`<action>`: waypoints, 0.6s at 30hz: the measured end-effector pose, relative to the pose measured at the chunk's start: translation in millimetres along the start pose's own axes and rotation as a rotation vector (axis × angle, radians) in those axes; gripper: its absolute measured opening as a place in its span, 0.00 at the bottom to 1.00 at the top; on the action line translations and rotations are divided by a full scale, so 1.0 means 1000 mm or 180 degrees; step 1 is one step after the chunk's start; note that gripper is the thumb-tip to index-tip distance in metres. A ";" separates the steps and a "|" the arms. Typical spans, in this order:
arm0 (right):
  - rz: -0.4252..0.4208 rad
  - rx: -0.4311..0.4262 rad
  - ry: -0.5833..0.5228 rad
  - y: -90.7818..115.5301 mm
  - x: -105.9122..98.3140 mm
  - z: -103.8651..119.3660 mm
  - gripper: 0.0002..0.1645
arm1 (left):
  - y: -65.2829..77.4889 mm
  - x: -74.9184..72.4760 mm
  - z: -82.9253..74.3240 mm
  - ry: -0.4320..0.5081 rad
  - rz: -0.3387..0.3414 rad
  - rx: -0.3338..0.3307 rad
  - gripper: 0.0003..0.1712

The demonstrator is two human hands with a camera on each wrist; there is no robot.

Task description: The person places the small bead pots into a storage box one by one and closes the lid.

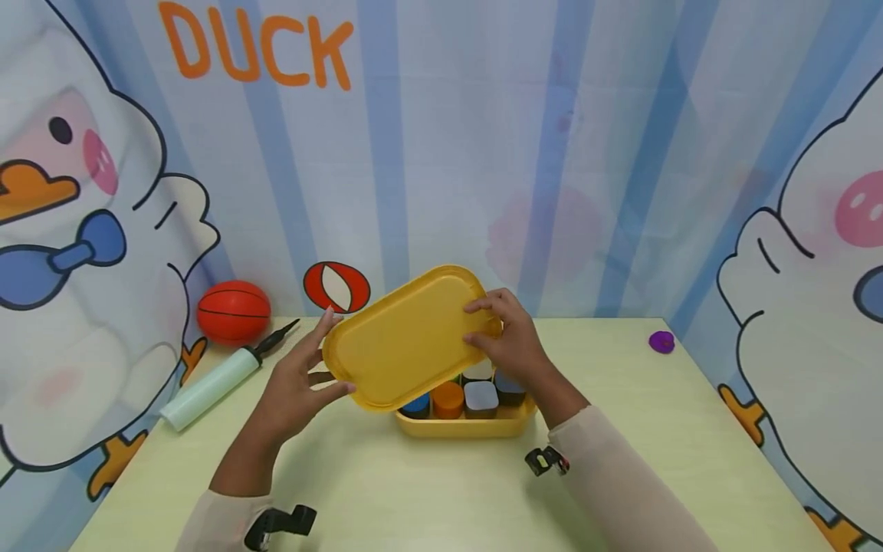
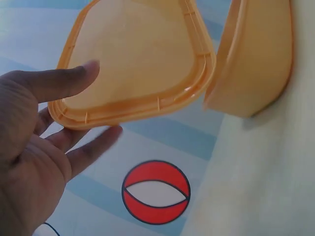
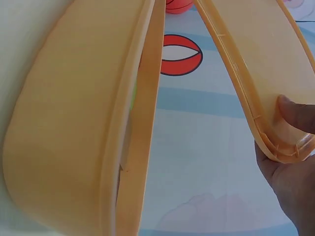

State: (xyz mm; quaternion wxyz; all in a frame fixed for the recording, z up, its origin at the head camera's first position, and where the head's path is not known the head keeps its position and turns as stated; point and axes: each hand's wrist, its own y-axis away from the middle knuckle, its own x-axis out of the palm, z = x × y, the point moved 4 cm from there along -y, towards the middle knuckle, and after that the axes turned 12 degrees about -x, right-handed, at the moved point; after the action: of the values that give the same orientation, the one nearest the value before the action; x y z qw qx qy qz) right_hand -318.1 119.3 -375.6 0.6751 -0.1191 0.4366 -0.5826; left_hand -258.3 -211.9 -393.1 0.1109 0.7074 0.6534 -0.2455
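A yellow plastic lid (image 1: 407, 337) with rounded corners is held up and tilted between both hands, its left end lower. The left hand (image 1: 297, 383) grips that end, thumb on the near face and fingers behind the rim. At the opposite end the right hand (image 1: 513, 333) pinches the lid between thumb and fingers. Behind and below it on the table stands a yellow box (image 1: 465, 428), partly covered by the lid in the head view. Inside the box are several small containers, among them an orange one (image 1: 448, 399), a blue one (image 1: 417, 406) and a grey-topped one (image 1: 480, 397).
At the table's back left lie a red ball (image 1: 234, 313) with black lines and a pale green hand pump (image 1: 214, 386) with a black nozzle. A small purple object (image 1: 661, 342) sits near the back right corner. A printed curtain (image 1: 469, 153) hangs behind the table (image 1: 386, 491).
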 end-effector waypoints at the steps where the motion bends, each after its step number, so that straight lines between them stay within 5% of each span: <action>1: -0.0034 -0.0032 -0.0002 0.001 -0.003 0.001 0.21 | 0.000 0.002 -0.003 -0.0046 -0.0006 0.0017 0.72; 13: -0.0735 -0.0720 0.0117 0.010 -0.017 0.005 0.25 | -0.005 0.030 -0.024 0.0093 0.0009 -0.0246 0.59; 18: -0.0770 -0.0673 0.0281 0.014 -0.015 0.004 0.26 | -0.007 0.041 -0.028 0.0203 -0.0079 -0.0222 0.55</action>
State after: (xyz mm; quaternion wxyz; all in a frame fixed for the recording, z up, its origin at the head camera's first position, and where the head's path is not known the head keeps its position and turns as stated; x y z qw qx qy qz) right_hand -304.4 135.3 -375.8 0.5638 -0.2154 0.5073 -0.6151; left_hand -258.5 -161.8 -387.9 0.1116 0.7024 0.6735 -0.2012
